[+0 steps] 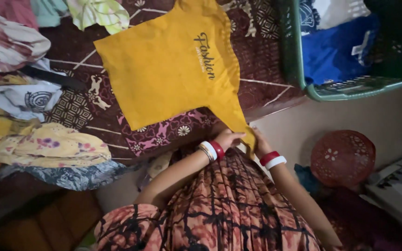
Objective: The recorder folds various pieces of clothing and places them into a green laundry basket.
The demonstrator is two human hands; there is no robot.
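Observation:
A yellow T-shirt [173, 65] with dark printed lettering lies spread flat on a maroon patterned bedsheet [164, 132]. Its lower edge hangs over the bed's near side. My left hand [229, 138] pinches that yellow edge at the corner, wrist wearing red, white and gold bangles. My right hand [258, 142] grips the same hanging edge just to the right, mostly hidden behind the cloth, with red and white bangles on the wrist. My lap in an orange and black patterned garment [219, 209] fills the bottom middle.
A pile of mixed clothes [29, 116] covers the bed's left side. A green laundry basket [303, 69] holding blue and white clothes stands at the top right. A round red plastic basket [343, 158] lies on the floor at right.

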